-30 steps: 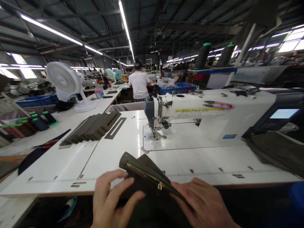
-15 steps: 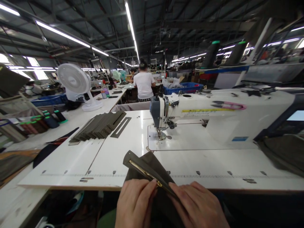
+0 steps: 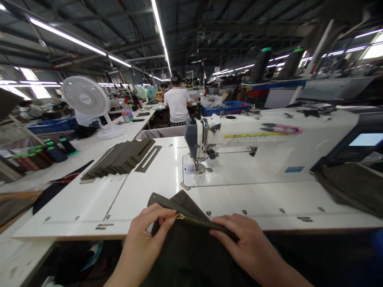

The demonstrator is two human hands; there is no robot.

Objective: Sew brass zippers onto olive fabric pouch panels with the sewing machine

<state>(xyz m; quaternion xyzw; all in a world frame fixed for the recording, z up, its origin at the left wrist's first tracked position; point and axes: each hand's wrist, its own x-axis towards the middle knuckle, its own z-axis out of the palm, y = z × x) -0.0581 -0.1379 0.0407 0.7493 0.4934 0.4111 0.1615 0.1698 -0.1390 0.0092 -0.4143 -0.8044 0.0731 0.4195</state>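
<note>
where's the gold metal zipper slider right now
In the head view, the gold metal zipper slider sits below centre on the dark olive fabric piece, at the fingertips of the bare left hand, left of the bare right hand.

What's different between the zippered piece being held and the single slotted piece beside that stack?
The zippered piece is held by the left hand and right hand; the slotted piece lies flat on the table. The zippered piece has a gold-coloured zipper; the slotted piece has a long open slot. Both look dark olive-grey.
</note>
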